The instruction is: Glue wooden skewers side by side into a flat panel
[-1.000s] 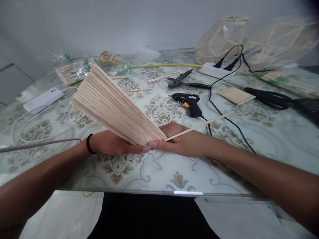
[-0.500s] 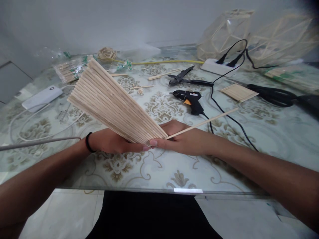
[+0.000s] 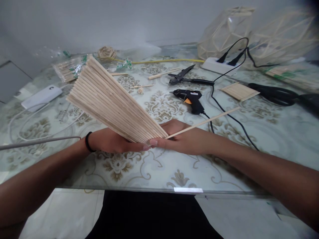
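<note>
A panel of wooden sticks (image 3: 114, 103), laid side by side, tilts up over the table with its far end toward the upper left. My left hand (image 3: 116, 141) is closed on its lower left edge, the thumb along the near end. My right hand (image 3: 180, 137) grips the near right corner, its thumb on top and touching close to the left thumb. One loose stick (image 3: 204, 123) slants from the panel's corner across the right hand to the upper right. The fingers under the panel are hidden.
Beyond my right hand lie a black glue gun (image 3: 190, 98), cutting pliers (image 3: 183, 75) and a small stick square (image 3: 239, 91). A white power strip (image 3: 219, 67) stands behind them, its black cords crossing the table. A white power bank (image 3: 42, 98) with cable lies left.
Almost nothing differs. The panel's far end and the loose stick's tip have shifted very slightly; both hands keep their hold.
</note>
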The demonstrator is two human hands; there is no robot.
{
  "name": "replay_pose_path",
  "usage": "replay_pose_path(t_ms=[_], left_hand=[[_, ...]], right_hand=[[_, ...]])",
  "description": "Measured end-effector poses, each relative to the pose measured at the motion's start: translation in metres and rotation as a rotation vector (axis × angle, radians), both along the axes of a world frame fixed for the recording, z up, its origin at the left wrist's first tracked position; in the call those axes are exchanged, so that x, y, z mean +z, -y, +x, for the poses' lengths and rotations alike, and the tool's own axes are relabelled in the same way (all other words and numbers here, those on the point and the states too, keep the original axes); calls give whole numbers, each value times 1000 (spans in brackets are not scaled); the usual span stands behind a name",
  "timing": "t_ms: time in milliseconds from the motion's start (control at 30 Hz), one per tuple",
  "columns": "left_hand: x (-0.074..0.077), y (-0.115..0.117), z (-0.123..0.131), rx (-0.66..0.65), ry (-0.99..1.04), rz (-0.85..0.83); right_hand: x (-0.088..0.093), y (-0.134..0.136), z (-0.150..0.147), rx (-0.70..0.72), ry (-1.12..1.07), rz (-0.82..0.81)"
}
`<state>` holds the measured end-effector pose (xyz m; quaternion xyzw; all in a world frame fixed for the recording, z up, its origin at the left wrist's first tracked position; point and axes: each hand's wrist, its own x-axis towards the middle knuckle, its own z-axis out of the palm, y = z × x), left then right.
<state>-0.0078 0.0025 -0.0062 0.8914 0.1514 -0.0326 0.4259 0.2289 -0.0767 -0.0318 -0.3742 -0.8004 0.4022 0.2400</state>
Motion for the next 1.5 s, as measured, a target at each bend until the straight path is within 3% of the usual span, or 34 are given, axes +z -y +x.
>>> replay_pose_path(t_ms=[667,1500], left_hand=[[-2,-2,-2,-7,9,42],[-2,0,-1,-9,17,-8]], right_hand=[[1,1,1,-34,91,-15],[1,1,0,15,-15,3]])
